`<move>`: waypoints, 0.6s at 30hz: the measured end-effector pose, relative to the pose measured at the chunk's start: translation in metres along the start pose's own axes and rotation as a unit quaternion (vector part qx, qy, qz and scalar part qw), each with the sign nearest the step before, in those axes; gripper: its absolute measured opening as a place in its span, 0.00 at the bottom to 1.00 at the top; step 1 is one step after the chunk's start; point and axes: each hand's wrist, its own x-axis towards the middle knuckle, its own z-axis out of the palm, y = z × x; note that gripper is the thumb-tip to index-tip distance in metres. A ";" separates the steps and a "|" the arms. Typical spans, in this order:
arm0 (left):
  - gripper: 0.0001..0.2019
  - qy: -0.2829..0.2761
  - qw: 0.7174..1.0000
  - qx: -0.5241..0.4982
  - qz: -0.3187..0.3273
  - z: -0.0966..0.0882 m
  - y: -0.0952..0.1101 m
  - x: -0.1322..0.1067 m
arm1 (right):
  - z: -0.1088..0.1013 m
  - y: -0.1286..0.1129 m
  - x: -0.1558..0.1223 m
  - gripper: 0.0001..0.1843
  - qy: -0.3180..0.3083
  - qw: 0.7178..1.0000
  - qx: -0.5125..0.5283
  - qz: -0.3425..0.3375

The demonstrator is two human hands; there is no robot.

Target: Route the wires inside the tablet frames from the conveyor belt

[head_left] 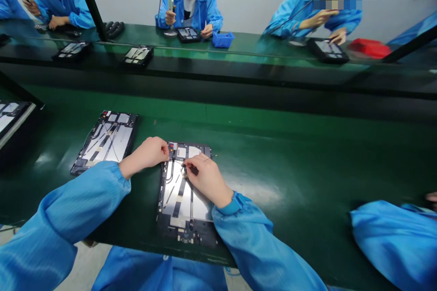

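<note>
Centrally, left hand (pixel 150 152), fisted, rests on the top edge of the tablet (pixel 180 200); right hand (pixel 205 178) pinches a thin dark tool (pixel 191 169) over it; second tablet (pixel 105 142) lies near, left.

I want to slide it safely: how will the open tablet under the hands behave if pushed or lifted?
The tablet looks flat and stiff, so it would probably slide on the glossy bench, not roll or tip. Its exposed insides seem fragile, so lifting by the edges looks safer.
</note>
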 end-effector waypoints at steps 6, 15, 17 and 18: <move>0.10 -0.062 0.970 0.180 0.153 -0.010 0.015 0.017 | -0.006 0.005 -0.004 0.13 -0.010 0.999 -0.001 -0.031; 0.09 -0.125 0.971 0.127 0.157 -0.014 0.011 0.030 | -0.017 0.010 -0.016 0.09 -0.030 0.998 0.009 -0.048; 0.09 -0.118 0.969 0.148 0.159 -0.013 0.012 0.029 | -0.019 0.010 -0.017 0.09 -0.023 0.999 0.020 -0.044; 0.09 -0.106 0.965 0.173 0.163 -0.012 0.014 0.028 | -0.020 0.010 -0.018 0.09 -0.019 0.999 0.027 -0.038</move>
